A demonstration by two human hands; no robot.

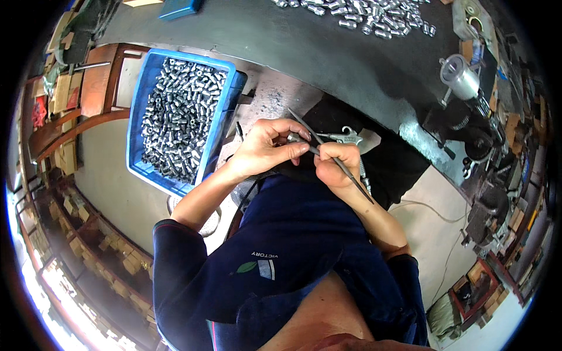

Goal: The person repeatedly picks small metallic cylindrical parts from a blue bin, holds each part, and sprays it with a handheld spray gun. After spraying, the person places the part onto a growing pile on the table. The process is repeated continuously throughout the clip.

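Observation:
In front of my waist, my left hand (270,145) is closed, pinching a small metal fitting (294,138) between thumb and fingers. My right hand (338,165) is curled round a long thin dark rod (351,177), which looks like a slim file and slants from upper left to lower right. A short dark cylindrical piece (314,150) shows between the two hands; whether it joins the fitting is hidden by my fingers. Just beyond my right hand, a silver air blow gun (349,137) lies close to the fingers.
A blue crate (133,140) full of small metal fittings stands at my left. Across the far side runs a dark workbench (257,35) with a pile of shiny fittings (380,17). A machine with a silver cylinder (460,76) is at the right. Wooden shelving (96,240) lines the left.

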